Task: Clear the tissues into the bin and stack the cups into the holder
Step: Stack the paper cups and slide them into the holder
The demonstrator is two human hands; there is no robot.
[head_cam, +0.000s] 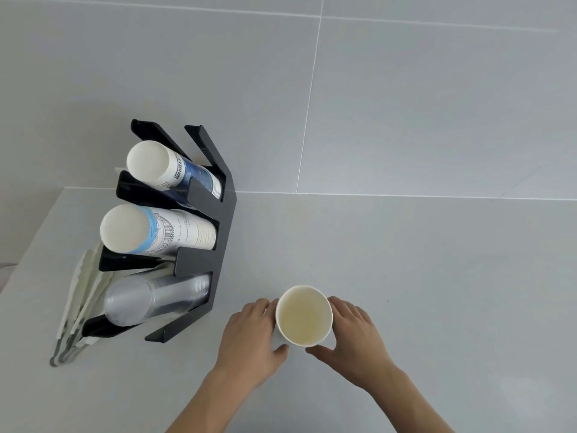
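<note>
Pretty bright, even, soft light overall, kinda cool grey-white with nothing blown out. The black cup holder [215, 232] throws a faint, fuzzy shadow on the wall [406, 104] toward 10 o'clock, so the light seems to come from the lower right. Soft shadows sit under both hands too. The stack of clear plastic cups [156, 300] picks up mild glare. Wide-angle warp is obvious: the holder leans and the grout lines tilt. Everything's slightly soft, more smeary at the 7 o'clock corner.
</note>
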